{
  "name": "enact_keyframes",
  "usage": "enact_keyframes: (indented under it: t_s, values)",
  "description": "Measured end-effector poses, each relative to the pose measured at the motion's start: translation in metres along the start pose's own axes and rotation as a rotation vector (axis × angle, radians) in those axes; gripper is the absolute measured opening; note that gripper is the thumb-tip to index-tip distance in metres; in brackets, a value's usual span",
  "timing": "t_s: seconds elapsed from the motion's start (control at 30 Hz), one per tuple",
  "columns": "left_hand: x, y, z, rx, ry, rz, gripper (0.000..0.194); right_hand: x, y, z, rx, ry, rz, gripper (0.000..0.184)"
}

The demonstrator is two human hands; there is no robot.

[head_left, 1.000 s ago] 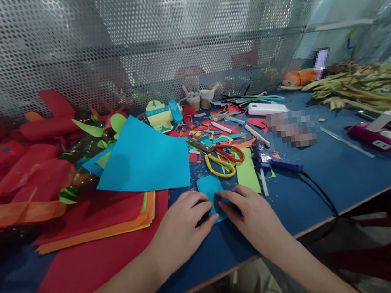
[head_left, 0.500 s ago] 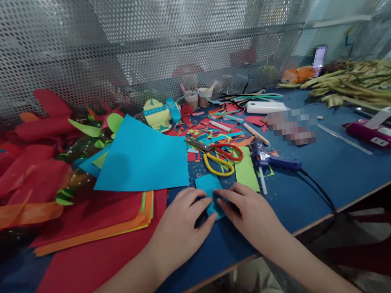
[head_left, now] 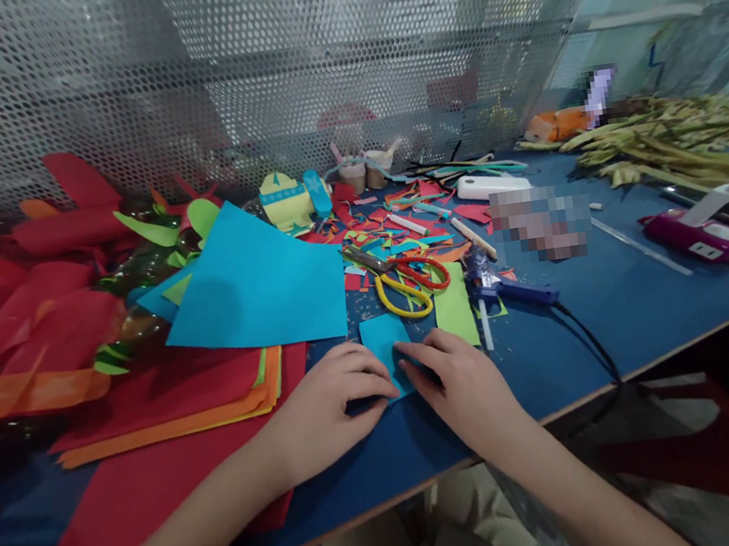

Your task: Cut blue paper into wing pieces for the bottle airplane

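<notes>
A small piece of blue paper (head_left: 376, 336) lies near the front edge of the table, between my two hands. My left hand (head_left: 338, 406) has its thumb and fingers brought together on the paper's lower left edge. From the other side, my right hand (head_left: 463, 385) grips the paper's right edge, its index finger and thumb bent over it. The fingertips partly cover the lower part of the piece. Just beyond it rest scissors (head_left: 414, 285) with one yellow and one red handle. A lime green paper strip (head_left: 455, 304) lies to their right.
A large blue sheet (head_left: 264, 282) overlaps stacked red and orange sheets (head_left: 167, 406) on the left. A blue glue gun (head_left: 521, 293) with a trailing cord lies at right. Paper scraps (head_left: 387, 239) are scattered behind the scissors. A magenta device (head_left: 699, 236) sits far right.
My left fingers have drawn closer together and back towards the paper's lower edge, baring more of it. My right hand has barely moved. The whole view has shifted slightly.
</notes>
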State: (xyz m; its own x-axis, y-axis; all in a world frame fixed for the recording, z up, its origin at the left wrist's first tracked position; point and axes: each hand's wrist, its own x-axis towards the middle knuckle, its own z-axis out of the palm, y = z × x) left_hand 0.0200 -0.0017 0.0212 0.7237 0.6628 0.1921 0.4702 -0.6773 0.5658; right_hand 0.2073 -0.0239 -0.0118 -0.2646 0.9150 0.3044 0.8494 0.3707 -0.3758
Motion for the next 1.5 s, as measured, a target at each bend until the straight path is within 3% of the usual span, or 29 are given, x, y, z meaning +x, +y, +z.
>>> enact_keyframes:
  t_s: [0.2, 0.4, 0.63, 1.5]
  values:
    - [-0.001, -0.003, -0.004, 0.038, -0.096, 0.096, 0.02, 0.0, 0.001, -0.004, 0.089, -0.023, 0.011, 0.027]
    - [-0.002, -0.004, -0.001, 0.131, -0.093, 0.145, 0.024, -0.004, 0.004, -0.016, 0.276, -0.052, -0.024, 0.029]
    - [-0.002, -0.004, -0.002, 0.181, -0.094, 0.185, 0.022, -0.006, 0.002, -0.019, 0.275, -0.119, -0.014, 0.042]
    - [-0.002, -0.007, -0.003, 0.124, -0.108, 0.169, 0.019, -0.006, 0.005, -0.02, 0.375, -0.129, 0.021, 0.054]
